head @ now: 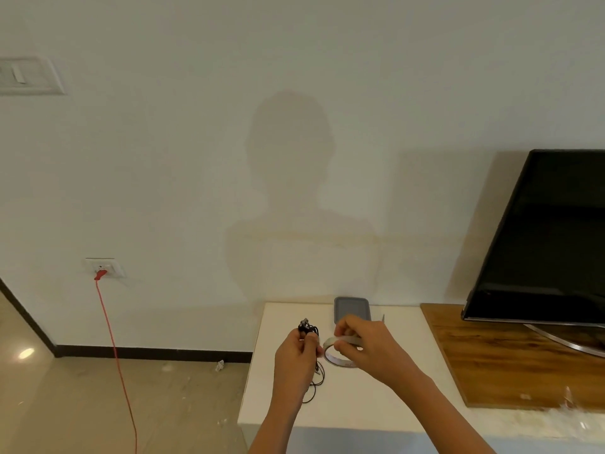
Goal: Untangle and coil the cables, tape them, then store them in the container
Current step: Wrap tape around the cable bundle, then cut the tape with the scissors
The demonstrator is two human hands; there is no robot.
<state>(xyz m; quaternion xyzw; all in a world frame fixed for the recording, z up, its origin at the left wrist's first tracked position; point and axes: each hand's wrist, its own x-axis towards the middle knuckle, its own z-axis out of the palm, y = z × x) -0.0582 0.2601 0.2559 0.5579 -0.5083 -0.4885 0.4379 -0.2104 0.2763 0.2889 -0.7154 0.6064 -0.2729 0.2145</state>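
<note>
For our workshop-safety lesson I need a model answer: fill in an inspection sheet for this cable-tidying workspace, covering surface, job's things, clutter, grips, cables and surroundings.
Surface: white table, wooden board beside it on the right.
Job's things: black cable and tape roll, both held over the table; grey container at the back by the wall.
Clutter: pale scraps on the floor.
Grips: left hand grips the black cable; right hand pinches the tape roll.
Cables: black cable's loose loops hang below the left hand; red cord plugged into a wall socket.
Surroundings: dark TV on the board; switch plate on the wall.
</note>
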